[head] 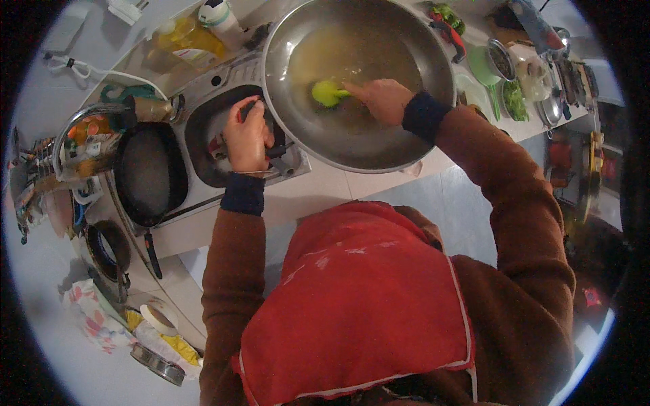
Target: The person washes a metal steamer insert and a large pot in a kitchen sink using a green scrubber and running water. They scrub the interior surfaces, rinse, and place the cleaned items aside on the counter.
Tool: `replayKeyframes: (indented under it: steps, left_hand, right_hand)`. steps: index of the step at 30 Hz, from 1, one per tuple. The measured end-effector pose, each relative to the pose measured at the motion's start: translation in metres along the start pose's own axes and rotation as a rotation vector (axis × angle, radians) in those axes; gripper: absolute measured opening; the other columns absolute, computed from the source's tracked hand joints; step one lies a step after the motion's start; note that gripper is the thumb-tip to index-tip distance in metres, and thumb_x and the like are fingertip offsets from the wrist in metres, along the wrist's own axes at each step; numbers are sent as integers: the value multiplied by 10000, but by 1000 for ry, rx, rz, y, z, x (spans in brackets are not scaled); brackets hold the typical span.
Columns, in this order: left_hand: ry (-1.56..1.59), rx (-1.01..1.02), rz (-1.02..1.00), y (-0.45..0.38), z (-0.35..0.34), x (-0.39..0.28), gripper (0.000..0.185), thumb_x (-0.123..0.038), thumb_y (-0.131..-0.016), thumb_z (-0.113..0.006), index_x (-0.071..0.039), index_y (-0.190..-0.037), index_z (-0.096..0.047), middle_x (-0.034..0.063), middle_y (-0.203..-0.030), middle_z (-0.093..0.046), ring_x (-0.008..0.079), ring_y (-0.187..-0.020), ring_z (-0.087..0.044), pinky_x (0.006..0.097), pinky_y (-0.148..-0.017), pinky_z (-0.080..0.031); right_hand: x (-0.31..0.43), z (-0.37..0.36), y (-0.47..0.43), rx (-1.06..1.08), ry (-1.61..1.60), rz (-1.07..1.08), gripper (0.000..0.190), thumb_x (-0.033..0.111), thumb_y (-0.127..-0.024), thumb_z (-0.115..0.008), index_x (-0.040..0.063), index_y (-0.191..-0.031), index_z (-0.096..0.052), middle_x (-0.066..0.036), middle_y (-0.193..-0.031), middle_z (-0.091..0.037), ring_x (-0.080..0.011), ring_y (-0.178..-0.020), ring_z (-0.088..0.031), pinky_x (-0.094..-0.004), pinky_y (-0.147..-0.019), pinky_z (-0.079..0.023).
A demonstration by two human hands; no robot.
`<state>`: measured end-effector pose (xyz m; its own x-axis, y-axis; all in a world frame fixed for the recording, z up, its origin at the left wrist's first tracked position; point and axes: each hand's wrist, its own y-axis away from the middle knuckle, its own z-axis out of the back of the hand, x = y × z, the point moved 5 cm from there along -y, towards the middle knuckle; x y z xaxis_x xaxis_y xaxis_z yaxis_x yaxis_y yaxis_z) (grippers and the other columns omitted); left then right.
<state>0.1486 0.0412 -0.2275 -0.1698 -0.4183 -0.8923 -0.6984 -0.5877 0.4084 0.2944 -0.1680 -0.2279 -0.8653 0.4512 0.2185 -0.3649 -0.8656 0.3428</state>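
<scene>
A large metal wok (355,147) sits on the counter, with cloudy yellowish liquid inside. My right hand (383,100) reaches into it, fingers closed on a lime-green item (327,94) with a rounded end; its exact kind is unclear. To the left, my left hand (247,134) is raised over the front of the steel sink basin (195,127), close beside the wok. Its fingers are curled, and I cannot tell whether they grip anything. The wok's dark handle (279,151) shows just below that hand. Something red and white lies blurred in the basin.
A black pan (150,172) rests left of the basin, beside the curved faucet (84,114). Behind stand a bottle of yellow oil (188,45) and a white bottle (221,18). Leafy greens (515,101) and a green ladle-like utensil (485,71) are at the right.
</scene>
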Motion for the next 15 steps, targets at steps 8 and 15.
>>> replayKeyframes:
  steps: [8,15]
  left_hand:
    - [6,-1,23,0,0,-1,220,-159,-887,-599,-40,-1062,-541,-13,-555,-420,77,-408,-374,248,-371,-310]
    - [4,8,23,-1,0,2,242,-185,-898,-594,-56,-1094,-537,-43,-551,-391,57,-431,-348,232,-376,-291]
  right_hand:
    - [-73,13,-42,-121,225,-79,300,179,-851,-503,89,-1132,-556,-179,-811,-642,-376,-767,-640,-467,-635,-532]
    - [-108,36,8,0,429,-127,194,140,-809,-529,37,-950,-615,-182,-796,-652,-362,-767,-652,-470,-637,-536]
